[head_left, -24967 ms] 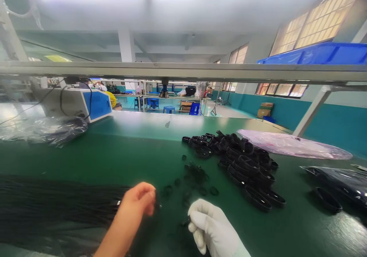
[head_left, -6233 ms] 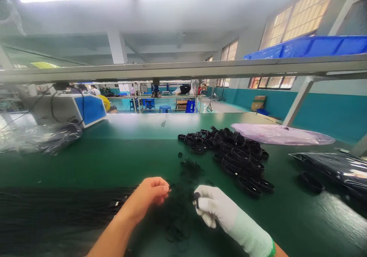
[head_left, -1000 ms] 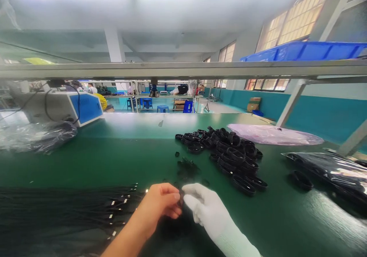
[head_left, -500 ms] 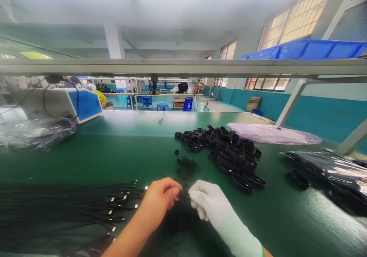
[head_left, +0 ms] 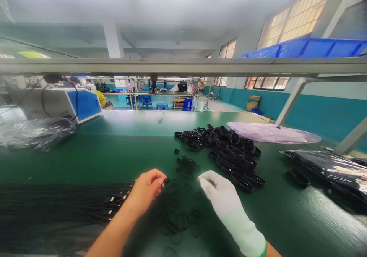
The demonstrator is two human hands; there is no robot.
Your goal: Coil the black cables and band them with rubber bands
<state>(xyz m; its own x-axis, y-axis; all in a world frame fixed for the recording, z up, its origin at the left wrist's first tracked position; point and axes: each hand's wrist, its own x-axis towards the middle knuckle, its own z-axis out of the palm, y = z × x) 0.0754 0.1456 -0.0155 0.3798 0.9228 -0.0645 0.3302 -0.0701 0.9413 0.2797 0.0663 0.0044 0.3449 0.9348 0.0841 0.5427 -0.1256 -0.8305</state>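
Note:
My left hand [head_left: 147, 190] is bare and pinches a small black piece [head_left: 166, 180] between thumb and fingertips; its kind is too small to tell. It is above the ends of the long black cables [head_left: 71, 199] with white tags. My right hand [head_left: 215, 190], in a white glove, has its fingers curled together in a pinch; whatever may be in them is hidden. Between and below both hands lie thin black loops [head_left: 177, 220], scattered on the green tabletop. A dark clump of loops [head_left: 187, 164] sits just beyond. The hands are apart.
Coiled black cables [head_left: 229, 150] are heaped right of centre. Clear plastic bags lie left [head_left: 37, 133] and right [head_left: 332, 169], with a pinkish bag [head_left: 275, 133] behind. A blue and white machine [head_left: 77, 102] stands at back left. A shelf beam [head_left: 183, 66] crosses above, carrying a blue bin [head_left: 309, 49].
My hands, close together before, have moved apart: the left went left with the small black piece, the right went right and slightly up. The loops below are more exposed.

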